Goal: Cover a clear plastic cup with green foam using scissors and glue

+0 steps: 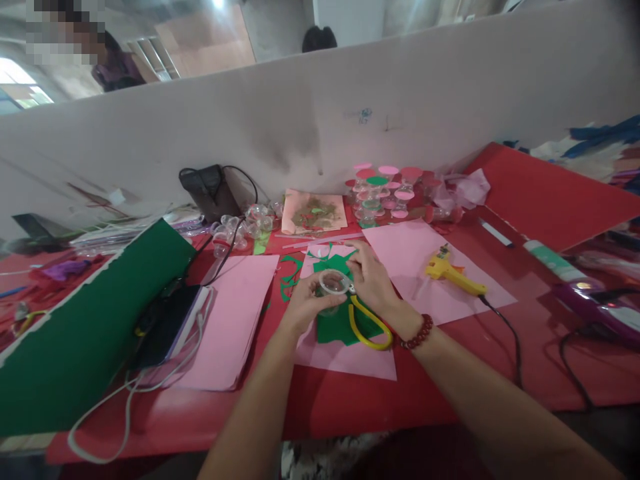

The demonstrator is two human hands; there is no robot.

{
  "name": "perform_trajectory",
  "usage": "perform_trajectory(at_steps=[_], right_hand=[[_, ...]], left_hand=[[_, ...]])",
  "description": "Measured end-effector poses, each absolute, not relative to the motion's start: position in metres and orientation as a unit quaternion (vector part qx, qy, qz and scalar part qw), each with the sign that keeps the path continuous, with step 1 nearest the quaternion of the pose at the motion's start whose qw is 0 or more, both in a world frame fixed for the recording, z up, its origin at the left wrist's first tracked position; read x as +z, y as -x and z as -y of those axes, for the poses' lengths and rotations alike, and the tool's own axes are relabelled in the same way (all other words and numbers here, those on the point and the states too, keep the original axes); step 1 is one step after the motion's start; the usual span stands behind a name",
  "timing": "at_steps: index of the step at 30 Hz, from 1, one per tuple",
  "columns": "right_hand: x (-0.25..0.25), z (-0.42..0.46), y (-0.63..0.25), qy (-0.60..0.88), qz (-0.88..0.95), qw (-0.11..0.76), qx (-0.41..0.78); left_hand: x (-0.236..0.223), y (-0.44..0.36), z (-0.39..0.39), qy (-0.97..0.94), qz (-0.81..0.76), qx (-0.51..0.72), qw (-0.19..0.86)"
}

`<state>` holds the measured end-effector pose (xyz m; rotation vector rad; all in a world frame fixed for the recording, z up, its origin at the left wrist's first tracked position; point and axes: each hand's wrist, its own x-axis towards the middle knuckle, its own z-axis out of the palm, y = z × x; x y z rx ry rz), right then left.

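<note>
A clear plastic cup (334, 283) with a round rim is held in my left hand (305, 301), thumb along its near side. My right hand (373, 277) is closed just right of the rim, fingers bent; what they pinch, if anything, is hidden. Scissors (373, 328) with yellow handles lie below my right hand, blades partly hidden. Under both hands is green paper (333, 330) on top of a pink sheet (345, 365). Curved green offcuts (290, 277) lie to the left of the cup.
Stacked clear cups with coloured discs (377, 190) stand at the back, near loose clear cups (240, 230). A yellow glue gun (455, 275) rests on pink paper at right. Pink sheets (225, 320), a phone (167, 327) and green board (100, 333) are left; a purple hair dryer (595, 307) is right.
</note>
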<state>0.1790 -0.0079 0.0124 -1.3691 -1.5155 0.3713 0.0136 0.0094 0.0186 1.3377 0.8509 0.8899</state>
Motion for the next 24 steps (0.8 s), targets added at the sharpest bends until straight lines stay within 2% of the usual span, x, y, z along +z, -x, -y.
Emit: perform_trajectory(at_steps=[4, 8, 13, 18, 24], right_hand=[[0.01, 0.003, -0.187, 0.568, 0.596, 0.532, 0.2], [0.01, 0.003, -0.189, 0.548, 0.605, 0.544, 0.194], [0.019, 0.011, -0.182, 0.559, 0.572, 0.529, 0.283], [0.017, 0.013, -0.175, 0.505, 0.611, 0.558, 0.244], [0.007, 0.011, -0.178, 0.522, 0.698, 0.474, 0.122]], left_hand=[[0.018, -0.014, -0.011, -0.559, -0.367, 0.424, 0.61], [0.015, -0.012, -0.016, -0.557, -0.382, 0.462, 0.575], [0.012, -0.011, -0.02, -0.576, -0.42, 0.463, 0.526], [0.014, -0.011, -0.019, -0.61, -0.425, 0.442, 0.502], [0.016, -0.012, -0.015, -0.628, -0.439, 0.413, 0.493]])
